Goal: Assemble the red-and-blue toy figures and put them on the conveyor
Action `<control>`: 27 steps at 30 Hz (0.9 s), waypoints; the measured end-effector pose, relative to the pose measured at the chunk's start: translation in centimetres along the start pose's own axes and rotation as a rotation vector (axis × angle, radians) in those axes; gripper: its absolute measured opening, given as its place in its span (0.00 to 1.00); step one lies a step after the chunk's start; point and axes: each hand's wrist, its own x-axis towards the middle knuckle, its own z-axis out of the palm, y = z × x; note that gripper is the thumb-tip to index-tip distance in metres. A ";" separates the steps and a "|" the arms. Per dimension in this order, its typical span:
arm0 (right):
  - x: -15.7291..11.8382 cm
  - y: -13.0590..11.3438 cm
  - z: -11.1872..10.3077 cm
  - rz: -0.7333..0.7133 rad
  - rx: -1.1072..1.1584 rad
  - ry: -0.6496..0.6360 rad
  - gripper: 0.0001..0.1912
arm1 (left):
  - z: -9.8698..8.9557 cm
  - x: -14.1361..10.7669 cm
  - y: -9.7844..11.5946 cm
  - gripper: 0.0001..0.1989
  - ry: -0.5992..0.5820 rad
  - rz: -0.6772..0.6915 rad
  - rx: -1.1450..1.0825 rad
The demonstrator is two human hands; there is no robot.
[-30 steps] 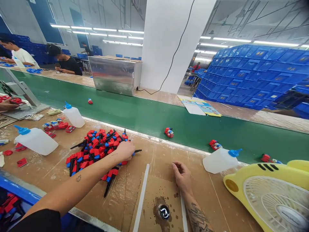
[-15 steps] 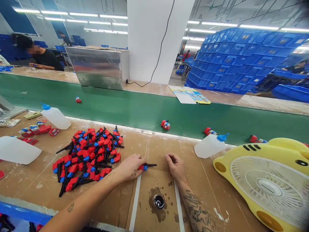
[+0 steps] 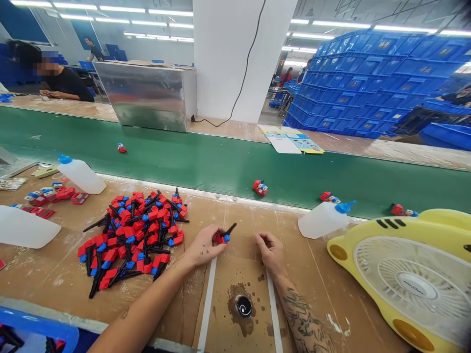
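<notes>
My left hand (image 3: 206, 245) holds a red and blue piece (image 3: 222, 239) with a black rod that points up and to the right. To its right, my right hand (image 3: 270, 251) rests near the cardboard with its fingers curled together; whatever they may hold is too small to make out. Left of my hands lies a heap of red, blue and black pieces (image 3: 134, 235). A small round dish of dark liquid (image 3: 243, 306) sits below and between my hands, with wet spots around it.
A green conveyor belt (image 3: 198, 164) carries small red pieces. White bottles with blue caps stand left (image 3: 83, 175) and right (image 3: 320, 220). A yellow fan (image 3: 415, 287) lies at the right. Blue crates (image 3: 353, 88) are stacked behind; a person (image 3: 69, 84) sits at the far left.
The piece in my left hand has been lifted and tilted, its black rod turning from level to slanting upward. Pieces on the belt have shifted slightly right. My right hand has barely moved.
</notes>
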 end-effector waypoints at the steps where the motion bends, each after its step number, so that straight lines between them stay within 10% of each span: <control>1: -0.1 -0.1 0.0 0.006 -0.001 0.002 0.22 | 0.4 0.2 -0.4 0.11 0.032 -0.025 -0.089; 11: 0.0 1.0 -0.6 0.063 -0.115 0.063 0.24 | 2.8 0.6 -1.9 0.10 0.186 0.058 -0.125; 27: 0.1 -0.8 1.0 0.104 -0.152 0.206 0.24 | 1.6 1.2 -3.3 0.18 -0.030 0.122 0.027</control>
